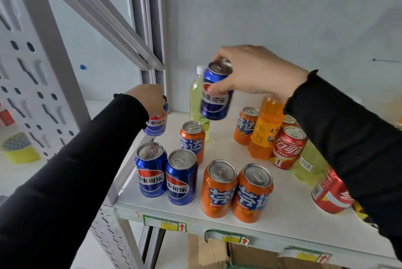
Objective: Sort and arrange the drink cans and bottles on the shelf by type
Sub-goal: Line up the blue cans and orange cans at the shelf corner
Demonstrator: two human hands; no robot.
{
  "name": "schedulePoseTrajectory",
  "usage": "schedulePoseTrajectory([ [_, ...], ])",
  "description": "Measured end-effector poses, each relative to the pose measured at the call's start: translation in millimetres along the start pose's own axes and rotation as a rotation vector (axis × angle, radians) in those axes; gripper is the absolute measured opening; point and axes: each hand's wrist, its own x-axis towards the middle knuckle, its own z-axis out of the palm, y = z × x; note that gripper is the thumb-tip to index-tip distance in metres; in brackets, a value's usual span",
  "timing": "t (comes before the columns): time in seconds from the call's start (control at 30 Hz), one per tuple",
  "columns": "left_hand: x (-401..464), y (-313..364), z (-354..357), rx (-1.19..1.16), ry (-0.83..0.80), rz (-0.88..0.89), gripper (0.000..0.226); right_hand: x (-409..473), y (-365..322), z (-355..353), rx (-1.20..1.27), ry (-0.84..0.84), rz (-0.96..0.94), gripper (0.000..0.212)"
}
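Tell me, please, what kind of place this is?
Probably a shop or stockroom: a white shelf with price-tag holders on its edge, many drink cans, and cardboard boxes underneath.

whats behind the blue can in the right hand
A pale green bottle with a white cap stands on the shelf behind the blue can that the right hand holds by its top. The can covers the bottle's right side and most of its label.

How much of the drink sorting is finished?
About halfway. Done: two blue cola cans and two orange soda cans paired at the shelf front. In hand: the left hand and right hand each hold another blue can. Left: the mixed red cans, orange cans and bottles behind.
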Motion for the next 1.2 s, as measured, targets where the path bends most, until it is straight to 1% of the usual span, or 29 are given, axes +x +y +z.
schedulePoseTrajectory([
  [0.03, -5, 0, -5, 0.052, 0.041, 0.000, 0.029, 4, -10, 1, 0.056, 0.018, -0.035, 0.058],
  [0.1, -11, -5, -11, 0.143, 0.093, 0.001, 0.029, 16, -29, 14, 0.152, 0.001, -0.087, 0.057],
  [0.17, -15, -13, -12, 0.212, 0.139, -0.025, 0.027, 30, -42, 37, 0.230, -0.065, -0.119, 0.059],
  [0.23, -20, -20, -11, 0.268, 0.178, -0.060, 0.024, 40, -49, 62, 0.253, -0.134, -0.147, 0.064],
  [0.37, -24, -29, -6, 0.255, 0.297, -0.073, 0.024, 49, -52, 106, 0.296, -0.277, -0.151, 0.067],
  [0.47, -25, -29, -2, 0.181, 0.301, -0.055, 0.027, 52, -45, 130, 0.244, -0.361, -0.169, 0.062],
  [0.57, -28, -22, -2, 0.087, 0.236, -0.035, 0.034, 50, -35, 139, 0.178, -0.422, -0.180, 0.059],
  [0.67, -30, -17, 0, -0.016, 0.153, -0.015, 0.039, 46, -23, 139, 0.181, -0.445, -0.166, 0.059],
  [0.73, -30, -14, 1, -0.085, 0.084, 0.006, 0.037, 43, -15, 136, 0.180, -0.458, -0.155, 0.060],
  [0.83, -29, -8, 1, -0.170, -0.032, 0.050, 0.027, 39, -2, 128, 0.140, -0.493, -0.129, 0.062],
  [0.87, -28, -6, 1, -0.179, -0.070, 0.061, 0.028, 37, 1, 126, 0.117, -0.498, -0.123, 0.063],
  [0.97, -21, -6, 5, -0.214, -0.179, 0.056, 0.049, 32, 6, 122, 0.068, -0.473, -0.113, 0.065],
  [1.0, -19, -7, 7, -0.232, -0.217, 0.050, 0.053, 31, 6, 123, 0.078, -0.459, -0.107, 0.067],
  [1.1, -14, -6, 11, -0.262, -0.328, 0.042, 0.055, 28, 2, 129, 0.134, -0.422, -0.093, 0.070],
  [1.2, -13, -6, 13, -0.240, -0.382, 0.033, 0.054, 27, -3, 133, 0.148, -0.403, -0.112, 0.072],
])
